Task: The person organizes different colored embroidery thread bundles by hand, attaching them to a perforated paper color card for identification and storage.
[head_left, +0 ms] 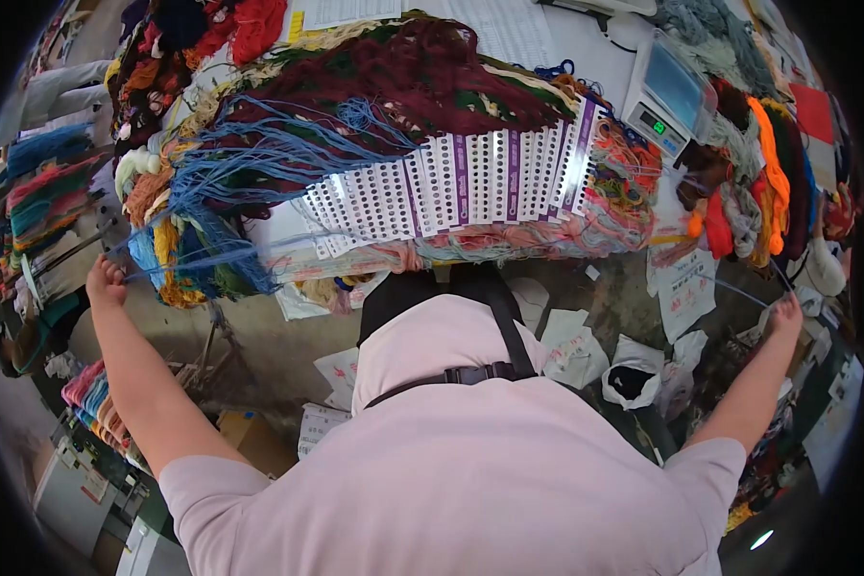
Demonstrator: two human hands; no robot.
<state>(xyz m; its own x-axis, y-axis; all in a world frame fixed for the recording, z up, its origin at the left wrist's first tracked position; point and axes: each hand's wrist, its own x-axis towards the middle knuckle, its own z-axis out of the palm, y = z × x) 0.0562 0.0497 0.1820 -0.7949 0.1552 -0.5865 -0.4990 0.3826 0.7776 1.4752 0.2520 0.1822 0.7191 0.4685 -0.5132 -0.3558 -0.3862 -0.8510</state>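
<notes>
Both arms are stretched wide to the sides. My left hand (108, 280) is closed at the table's left end, gripping blue thread (197, 257) that runs off the table. Far to the right, my right hand (785, 315) is pinched on a thin pale-blue strand (739, 294) reaching back toward the table. A loose blue skein (288, 144) spreads over the left half of the table, beside dark maroon yarn (394, 77). A row of white cards with punched holes (451, 182) lies fanned along the table's front.
A digital scale (667, 91) stands at the back right. Orange yarn (770, 173) and other colours hang at the right end, red yarn (257, 29) at the back left. Below the front edge are plastic bags (634, 370) and a cardboard box (257, 440).
</notes>
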